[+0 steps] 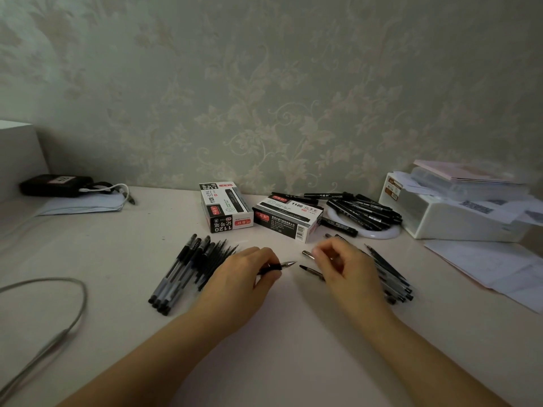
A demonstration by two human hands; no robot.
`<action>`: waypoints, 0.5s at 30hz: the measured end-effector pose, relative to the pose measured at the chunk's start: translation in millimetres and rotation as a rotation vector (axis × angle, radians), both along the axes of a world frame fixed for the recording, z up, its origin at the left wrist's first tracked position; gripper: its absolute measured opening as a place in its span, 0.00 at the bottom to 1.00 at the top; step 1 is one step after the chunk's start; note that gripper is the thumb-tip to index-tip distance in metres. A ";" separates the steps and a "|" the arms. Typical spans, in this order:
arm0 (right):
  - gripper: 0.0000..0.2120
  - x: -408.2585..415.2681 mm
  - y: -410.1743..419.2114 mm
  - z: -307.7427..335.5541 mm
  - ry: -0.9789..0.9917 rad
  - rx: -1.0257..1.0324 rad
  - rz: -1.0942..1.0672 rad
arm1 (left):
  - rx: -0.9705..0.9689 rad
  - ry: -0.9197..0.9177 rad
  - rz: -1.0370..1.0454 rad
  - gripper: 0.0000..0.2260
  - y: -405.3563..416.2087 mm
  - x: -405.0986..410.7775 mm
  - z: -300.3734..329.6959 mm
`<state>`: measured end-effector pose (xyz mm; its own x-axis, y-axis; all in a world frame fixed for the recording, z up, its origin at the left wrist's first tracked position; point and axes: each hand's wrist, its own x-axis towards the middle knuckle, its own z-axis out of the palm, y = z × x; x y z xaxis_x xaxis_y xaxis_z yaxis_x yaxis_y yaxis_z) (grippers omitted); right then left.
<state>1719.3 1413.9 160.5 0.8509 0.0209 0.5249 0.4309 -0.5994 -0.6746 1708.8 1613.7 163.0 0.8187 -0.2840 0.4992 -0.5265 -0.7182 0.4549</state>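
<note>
Black plastic pen [277,266], bare metal tip aimed toward three o'clock, sits pinched in the curled fingers of the left hand [246,274] low over the table [279,333]. At its three o'clock the right hand [343,268] curls its fingers round a grey-ended piece [308,254], cap or barrel I cannot tell; a thin pointed piece [311,272] pokes out beneath. Pen and piece are near but apart. A skewed approach could jab the tip into a finger or smear ink; a slack pinch could drop the piece into the heap of pens [390,277] at three o'clock.
</note>
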 end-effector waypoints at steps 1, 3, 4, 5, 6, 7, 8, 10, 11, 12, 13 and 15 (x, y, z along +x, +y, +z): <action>0.03 1.5 -4.0 -0.1 -0.046 -0.100 -0.053 | -0.005 -0.002 0.013 0.04 0.7 0.6 -0.4; 0.05 3.0 -8.3 -3.4 -0.005 -0.259 -0.087 | -0.016 -0.009 0.033 0.05 1.2 1.4 -0.7; 0.07 4.0 -8.8 -6.3 0.039 -0.306 -0.081 | -0.011 -0.008 0.037 0.06 0.9 1.4 -0.8; 0.08 4.8 -8.0 -8.8 0.069 -0.337 -0.070 | 0.000 -0.003 0.036 0.06 0.6 1.3 -1.0; 0.08 5.1 -6.4 -10.3 0.080 -0.358 -0.058 | 0.011 0.004 0.032 0.06 0.3 1.0 -1.3; 0.07 5.1 -4.9 -11.2 0.078 -0.379 -0.052 | 0.022 0.011 0.028 0.07 0.7 0.7 -1.8; 0.06 4.9 -3.0 -11.4 0.069 -0.412 -0.055 | 0.031 0.016 0.027 0.07 1.3 0.4 -2.1; 0.05 3.9 0.1 -9.9 0.042 -0.504 -0.074 | 0.043 0.018 0.026 0.06 2.8 0.9 -2.3; 0.05 3.3 1.0 -8.9 0.024 -0.516 -0.073 | 0.046 0.019 0.024 0.06 3.2 1.2 -2.1; 0.05 2.6 1.4 -7.2 0.014 -0.481 -0.058 | 0.048 0.021 0.021 0.06 3.4 1.5 -1.7; 0.05 1.3 1.4 -5.1 0.014 -0.402 -0.030 | 0.051 0.025 0.018 0.06 3.4 1.4 -1.2; 0.03 -0.9 2.1 -2.1 0.039 -0.214 0.032 | 0.056 0.027 0.013 0.06 3.1 0.6 -0.6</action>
<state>1718.4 1416.0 158.4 0.8674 0.1556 0.4726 0.4282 -0.7171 -0.5499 1709.4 1616.7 162.4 0.8355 -0.3001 0.4603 -0.5050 -0.7494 0.4282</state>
